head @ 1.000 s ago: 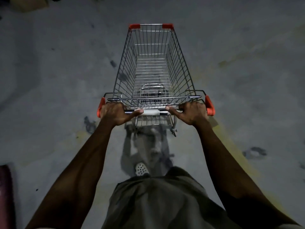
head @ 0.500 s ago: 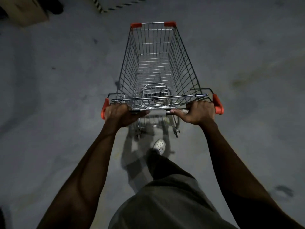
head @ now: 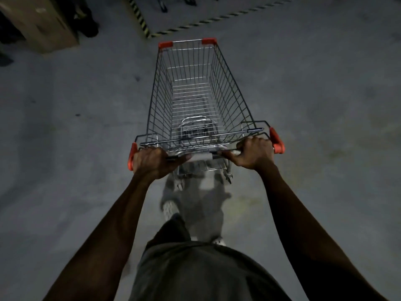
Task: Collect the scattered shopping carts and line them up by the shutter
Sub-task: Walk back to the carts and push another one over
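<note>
An empty wire shopping cart with orange corner caps stands straight ahead of me on the concrete floor, its front pointing away. My left hand grips the left part of the cart's handle bar. Gripping the right part of the same bar is my right hand. Both arms are stretched forward. The cart's rear wheels show below the bar. The shutter is not in view.
A yellow-and-black hazard stripe marks a floor zone ahead of the cart, with dark wheels of other carts at the top edge. A cardboard box sits at the far left, a dark shape beside it.
The cart has rolled forward with me over the floor. The hazard stripe, the box and the wheels at the top have come closer and into fuller view. My grip is unchanged.
</note>
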{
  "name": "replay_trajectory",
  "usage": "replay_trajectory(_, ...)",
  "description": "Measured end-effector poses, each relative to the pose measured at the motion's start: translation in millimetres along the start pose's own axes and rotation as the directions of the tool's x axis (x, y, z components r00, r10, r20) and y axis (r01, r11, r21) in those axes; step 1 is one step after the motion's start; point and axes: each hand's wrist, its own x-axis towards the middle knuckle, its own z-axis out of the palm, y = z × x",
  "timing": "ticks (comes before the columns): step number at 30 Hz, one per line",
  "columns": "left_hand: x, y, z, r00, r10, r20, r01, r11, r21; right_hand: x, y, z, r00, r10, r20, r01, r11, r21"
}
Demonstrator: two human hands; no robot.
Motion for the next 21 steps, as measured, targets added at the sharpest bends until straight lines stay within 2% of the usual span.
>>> replay_trajectory(4,94,-29,-28,0.997,0.068,-0.019,-0.068,0.998,-0.001,92,-21,9,0.999,0.021,-0.047,-0.019,0.999,0.045)
replay_trajectory(7,180,-61,-41,0.998,0.062,-0.029,-0.062,0.998,0.017,159,-42,13,0.998,0.028,-0.061,-0.026,0.999,0.043)
replay_trajectory(14,346,-109,-93,0.978,0.198,0.065,-0.202,0.978,0.061,291,-79,31,0.962,0.112,-0.248,-0.095,0.992,0.080)
replay_trajectory(18,441,-116,-121,0.955,0.252,0.154,-0.274,0.951,0.146,359,-89,30,0.949,0.185,-0.256,-0.171,0.982,0.078)
replay_trajectory(21,510,-110,-136,0.942,0.333,0.045,-0.336,0.934,0.124,412,-83,29,0.923,0.241,-0.301,-0.228,0.970,0.080)
